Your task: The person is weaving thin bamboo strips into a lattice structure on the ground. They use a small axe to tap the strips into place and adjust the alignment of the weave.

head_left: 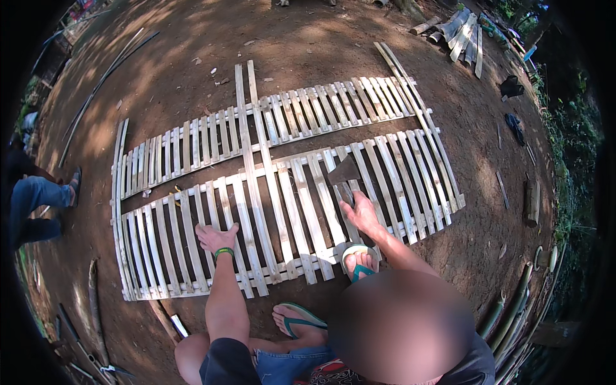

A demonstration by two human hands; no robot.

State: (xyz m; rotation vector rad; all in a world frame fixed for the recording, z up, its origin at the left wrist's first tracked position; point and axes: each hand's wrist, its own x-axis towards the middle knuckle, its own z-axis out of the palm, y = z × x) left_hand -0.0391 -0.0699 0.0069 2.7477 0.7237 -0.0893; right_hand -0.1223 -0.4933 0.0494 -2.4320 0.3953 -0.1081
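**Blade in the right hand, left hand spread on the slats**

The right hand's grip [361, 213] is closed around the handle of a broad, dark-bladed chopper [344, 172] over the slatted panel [251, 173]. The left hand [217, 239], a green band [224, 251] at its wrist, rests on the slats with its fingers apart. The panel lies before the person: pale, flat, narrow strips in two rows, with longer strips laid across. Beneath is bare brown earth [308, 48], patched with sunlight; poles [510, 314] lie at the right, and another person [40, 196] is at the left.
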